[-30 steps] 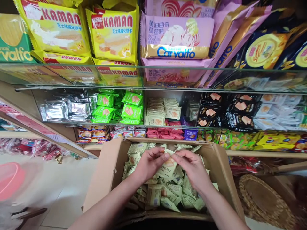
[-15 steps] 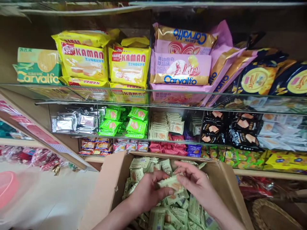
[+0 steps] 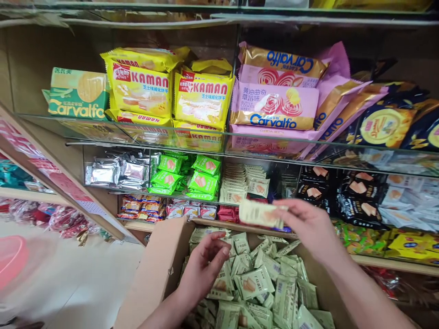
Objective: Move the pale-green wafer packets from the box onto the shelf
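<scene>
Between the thumb and fingers of my right hand is a small cream cake packet, slightly blurred, raised in front of the lower shelf. My left hand hovers over the carton, its fingers loosely curled and apart with nothing seen in them. Below both hands the cardboard box holds many pale green cake packets lying in a jumble. Behind the raised packet, similar cream packets stand in stacked rows in a shelf compartment.
Left of those rows are green packets and silver packets; black packets sit to the right. A glass shelf edge runs above, carrying yellow wafer bags and pink cookie bags. A pink basin is at left.
My hands have parted. The right hand has carried a packet up and forward toward the shelf; the left has let go and stays over the box. The view has shifted slightly.
</scene>
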The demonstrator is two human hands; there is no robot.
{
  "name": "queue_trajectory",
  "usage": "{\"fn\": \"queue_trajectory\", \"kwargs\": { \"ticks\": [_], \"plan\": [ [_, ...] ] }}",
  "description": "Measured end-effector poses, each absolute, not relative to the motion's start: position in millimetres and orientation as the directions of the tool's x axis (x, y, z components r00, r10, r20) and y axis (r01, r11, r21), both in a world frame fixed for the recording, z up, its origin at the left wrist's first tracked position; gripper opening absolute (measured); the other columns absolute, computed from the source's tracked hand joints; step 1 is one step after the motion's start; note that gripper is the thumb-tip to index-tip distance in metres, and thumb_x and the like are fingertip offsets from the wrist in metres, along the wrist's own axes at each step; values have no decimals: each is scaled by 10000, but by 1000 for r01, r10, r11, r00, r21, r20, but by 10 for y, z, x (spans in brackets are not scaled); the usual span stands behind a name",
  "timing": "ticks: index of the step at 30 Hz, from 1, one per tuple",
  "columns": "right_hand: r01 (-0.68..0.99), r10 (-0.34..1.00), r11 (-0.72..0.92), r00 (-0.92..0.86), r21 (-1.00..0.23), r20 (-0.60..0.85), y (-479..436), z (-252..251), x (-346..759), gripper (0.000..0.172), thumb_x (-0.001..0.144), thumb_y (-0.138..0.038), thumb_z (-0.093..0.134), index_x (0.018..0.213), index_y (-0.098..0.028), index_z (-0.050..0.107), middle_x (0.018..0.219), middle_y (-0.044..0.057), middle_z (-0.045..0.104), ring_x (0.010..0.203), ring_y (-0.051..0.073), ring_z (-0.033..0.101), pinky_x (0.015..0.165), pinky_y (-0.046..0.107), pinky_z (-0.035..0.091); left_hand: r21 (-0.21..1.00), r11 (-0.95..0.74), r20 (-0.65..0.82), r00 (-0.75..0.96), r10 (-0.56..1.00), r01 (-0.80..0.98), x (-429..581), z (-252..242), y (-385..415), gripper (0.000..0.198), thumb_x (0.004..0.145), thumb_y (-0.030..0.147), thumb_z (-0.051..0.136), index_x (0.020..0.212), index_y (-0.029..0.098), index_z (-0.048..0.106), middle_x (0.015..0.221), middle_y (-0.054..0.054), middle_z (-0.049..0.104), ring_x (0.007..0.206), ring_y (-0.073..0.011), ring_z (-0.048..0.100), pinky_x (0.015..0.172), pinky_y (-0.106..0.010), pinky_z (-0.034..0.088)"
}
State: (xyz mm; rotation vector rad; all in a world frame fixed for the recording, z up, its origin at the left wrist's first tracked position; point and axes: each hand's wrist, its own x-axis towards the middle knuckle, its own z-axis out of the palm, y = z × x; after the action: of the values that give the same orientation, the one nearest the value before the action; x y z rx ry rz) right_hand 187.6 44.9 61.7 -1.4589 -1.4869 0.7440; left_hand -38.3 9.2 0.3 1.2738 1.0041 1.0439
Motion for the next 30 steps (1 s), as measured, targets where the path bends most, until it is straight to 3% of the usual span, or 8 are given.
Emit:
{"fn": "queue_trajectory", "kwargs": {
  "ticks": [2,5,9,13,20,27,30],
  "plan": [
    [425,956,178,140,-888,259,746,616,1910,285,697,-375,594,899,-176,620,756,38,655,651,155,571,583,256,429,998,65,-56,274,960,-22,-390,-108,79,265,757,338,565,967,184,516,745,-13,599,670,-130,542,645,-245,426],
    [521,958,225,37,-823,285,1120,522,1812,236,705,-343,571,857,-169,616,719,26,641,622,146,558,574,252,417,993,120,-114,316,942,1,-389,-254,41,261,744,361,572,915,171,525,718,-7,581,647,-127,526,628,-246,420],
    [705,959,258,-105,-661,262,1341,433,1596,147,708,-296,557,783,-188,621,671,5,613,622,145,534,596,253,394,990,136,-140,320,937,35,-390,-335,17,252,751,364,557,907,169,522,712,-4,571,651,-130,522,616,-244,410],
    [751,955,283,-163,-596,249,1409,458,1498,32,638,-201,612,664,-185,603,701,13,599,668,154,525,626,255,370,987,137,-157,317,935,84,-383,-349,20,234,756,349,543,903,168,522,687,5,555,629,-126,504,594,-236,396],
    [793,963,270,-206,-546,176,1549,453,1479,73,580,-182,655,606,-195,588,636,-13,558,611,138,500,575,234,351,979,99,-157,347,925,179,-366,-405,-2,204,779,315,499,906,159,537,708,-11,565,648,-135,497,580,-228,389],
    [789,961,272,-189,-551,203,1511,403,1493,147,613,-315,645,675,-193,593,729,9,546,667,145,507,606,243,379,916,-114,-83,459,884,385,-410,-337,-20,169,800,280,449,847,178,576,750,-24,605,675,-141,538,618,-213,420],
    [764,933,314,-140,-563,330,1459,455,1494,187,687,-371,585,715,-187,594,762,32,545,721,165,512,655,274,394,832,-304,-46,603,796,465,-437,-339,-48,183,783,259,476,911,218,600,847,-32,639,757,-160,571,680,-220,426]
  ]
}}
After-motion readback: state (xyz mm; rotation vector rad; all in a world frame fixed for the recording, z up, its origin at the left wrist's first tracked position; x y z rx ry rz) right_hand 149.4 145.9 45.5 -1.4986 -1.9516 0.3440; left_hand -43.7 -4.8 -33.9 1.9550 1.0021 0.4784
